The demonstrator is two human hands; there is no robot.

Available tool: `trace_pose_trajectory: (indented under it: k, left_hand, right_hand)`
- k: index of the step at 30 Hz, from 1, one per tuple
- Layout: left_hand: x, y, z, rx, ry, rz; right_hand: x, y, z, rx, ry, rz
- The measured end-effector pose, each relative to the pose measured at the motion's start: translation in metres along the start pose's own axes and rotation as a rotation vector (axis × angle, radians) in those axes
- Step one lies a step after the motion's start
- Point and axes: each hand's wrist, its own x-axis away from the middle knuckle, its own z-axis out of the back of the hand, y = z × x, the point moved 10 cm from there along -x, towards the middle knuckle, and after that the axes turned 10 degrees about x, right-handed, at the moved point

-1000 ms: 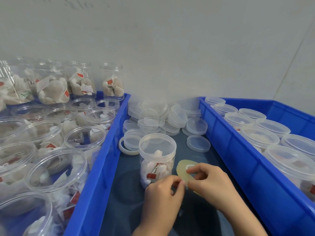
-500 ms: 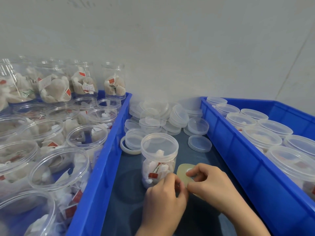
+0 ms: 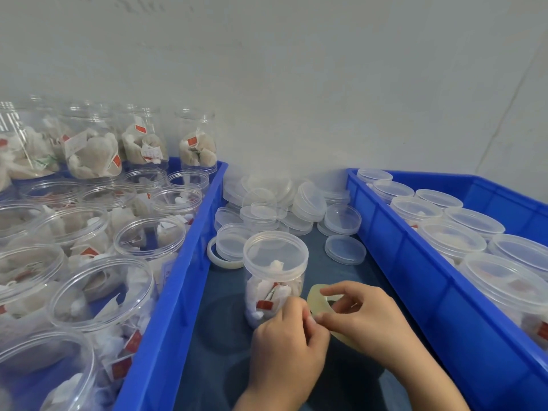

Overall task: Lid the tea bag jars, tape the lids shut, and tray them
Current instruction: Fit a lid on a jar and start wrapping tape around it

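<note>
A lidded clear jar of tea bags [image 3: 274, 274] stands on the dark table between two blue crates. Just right of it, my right hand [image 3: 360, 318] holds a yellowish roll of clear tape [image 3: 317, 301], fingers through and around the ring. My left hand [image 3: 289, 342] sits in front of the jar, its fingertips pinched at the edge of the roll, where the tape's end seems to be. The lower half of the roll is hidden behind my hands.
The left blue crate [image 3: 189, 262] holds several open jars of tea bags. In the right blue crate [image 3: 415, 274] stand several lidded jars. A heap of loose clear lids [image 3: 281, 203] lies at the back by the wall, and a second tape ring [image 3: 225, 261] left of the jar.
Both hands stay together at the tape roll beside the jar, with small finger shifts only. The view has drifted slightly.
</note>
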Motion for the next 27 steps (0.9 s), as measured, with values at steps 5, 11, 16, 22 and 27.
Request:
trace_pose_trajectory:
  k: [5,11,16,22,27]
  left_hand:
    - [0.009,-0.031,-0.006,0.121,0.021,0.297]
    - [0.003,-0.017,0.014,0.136,0.135,0.179]
    - [0.004,-0.015,0.015,0.209,0.150,0.155]
    - [0.003,-0.013,0.023,0.152,0.235,0.159]
    - [0.004,-0.022,0.018,0.134,0.185,0.228]
  right_hand:
    - [0.003,-0.010,-0.011,0.031,-0.101,0.072]
    - [0.013,-0.021,-0.029,-0.057,-0.279,0.073]
    - [0.010,-0.020,-0.014,-0.214,-0.160,0.065]
    - [0.011,-0.021,-0.017,-0.221,-0.170,0.080]
    - [0.012,-0.024,-0.022,-0.180,-0.221,0.099]
